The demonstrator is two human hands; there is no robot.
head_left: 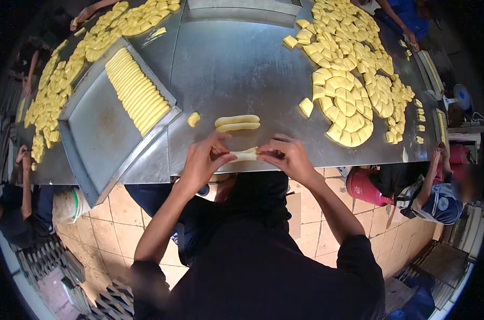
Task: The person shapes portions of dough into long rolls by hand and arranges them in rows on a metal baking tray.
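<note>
Head view: dough strip [245, 157] spans left grip [206, 154] to right grip [288, 157].

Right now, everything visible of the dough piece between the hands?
The dough piece is a short, pale yellow, soft-looking strip running left to right. The left hand grips its left end, the right hand its right, partly hiding both. It is by the near edge of the metal table; whether they touch is unclear.
</note>
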